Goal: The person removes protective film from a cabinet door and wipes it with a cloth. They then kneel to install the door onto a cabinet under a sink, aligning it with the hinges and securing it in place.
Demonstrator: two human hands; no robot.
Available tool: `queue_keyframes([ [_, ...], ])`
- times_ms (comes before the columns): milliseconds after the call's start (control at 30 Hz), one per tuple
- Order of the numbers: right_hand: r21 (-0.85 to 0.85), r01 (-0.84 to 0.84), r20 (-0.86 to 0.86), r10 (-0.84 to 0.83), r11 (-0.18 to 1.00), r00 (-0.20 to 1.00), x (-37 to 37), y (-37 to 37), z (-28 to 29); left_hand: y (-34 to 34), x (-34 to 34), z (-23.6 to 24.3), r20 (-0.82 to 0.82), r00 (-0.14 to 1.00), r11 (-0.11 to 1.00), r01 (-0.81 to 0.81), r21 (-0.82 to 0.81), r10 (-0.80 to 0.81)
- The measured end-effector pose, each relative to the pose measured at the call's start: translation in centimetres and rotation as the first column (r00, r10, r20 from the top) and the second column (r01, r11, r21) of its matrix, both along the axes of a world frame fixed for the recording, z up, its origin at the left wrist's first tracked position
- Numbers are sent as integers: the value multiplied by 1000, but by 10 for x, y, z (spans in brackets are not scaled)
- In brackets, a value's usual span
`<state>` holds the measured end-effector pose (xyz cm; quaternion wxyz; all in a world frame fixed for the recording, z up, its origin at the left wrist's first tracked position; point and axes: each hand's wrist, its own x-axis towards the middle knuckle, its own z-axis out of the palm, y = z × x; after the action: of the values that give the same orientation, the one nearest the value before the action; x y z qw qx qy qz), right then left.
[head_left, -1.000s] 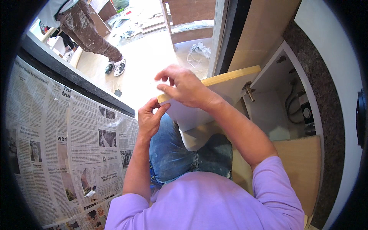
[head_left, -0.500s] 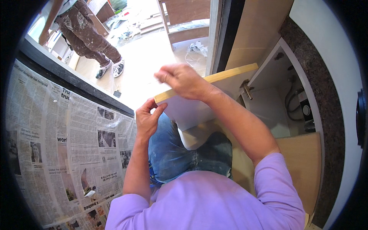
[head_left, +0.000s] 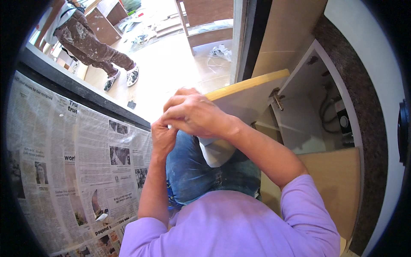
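A grey cabinet door [head_left: 246, 100] with a yellowish top edge stands open in front of me, hinged at its right end to a cabinet. At its near left corner, my left hand [head_left: 162, 137] is closed around the door, though the corner itself is hidden. My right hand [head_left: 195, 113] overlaps it, with curled fingers at the same corner; the fingertips are partly blurred. Between the two hands a small whitish bit shows, too small to name. Below the door, a pale rounded piece [head_left: 216, 153] rests against my jeans.
The cabinet [head_left: 299, 122] on the right is open, with a metal hinge [head_left: 277, 100] and a dark hose [head_left: 324, 111] inside. Newspaper [head_left: 92, 158] covers the surface at left. Beyond the dark frame, another person [head_left: 92, 45] in paint-spattered trousers stands among boards and debris.
My right hand has come down and left along the door's top edge onto the corner by my left hand. The other person has shifted slightly.
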<state>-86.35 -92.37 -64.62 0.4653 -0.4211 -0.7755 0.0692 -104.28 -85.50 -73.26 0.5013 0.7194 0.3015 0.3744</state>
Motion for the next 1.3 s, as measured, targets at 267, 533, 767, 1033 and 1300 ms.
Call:
queue_keyframes([
  [267, -164, 287, 55, -282, 944, 958, 34, -11, -4, 8, -7, 49, 38, 998, 992, 57, -109, -53],
  [533, -227, 223, -108, -252, 948, 962, 41, -7, -1, 21, 3, 101, -313, 940, 990, 118, -77, -136],
  [767, 51, 336, 131, -340, 941, 931, 26, -12, -19, 11, 11, 95, -351, 935, 994, 76, 74, -45],
  [1033, -11, 342, 146, -337, 940, 930, 22, -17, -15, 7, 7, 83, -262, 965, 996, 50, 72, -30],
  [1300, -9, 266, 108, -264, 964, 959, 29, -18, -19, 13, 7, 82, -161, 985, 997, 59, -57, -68],
])
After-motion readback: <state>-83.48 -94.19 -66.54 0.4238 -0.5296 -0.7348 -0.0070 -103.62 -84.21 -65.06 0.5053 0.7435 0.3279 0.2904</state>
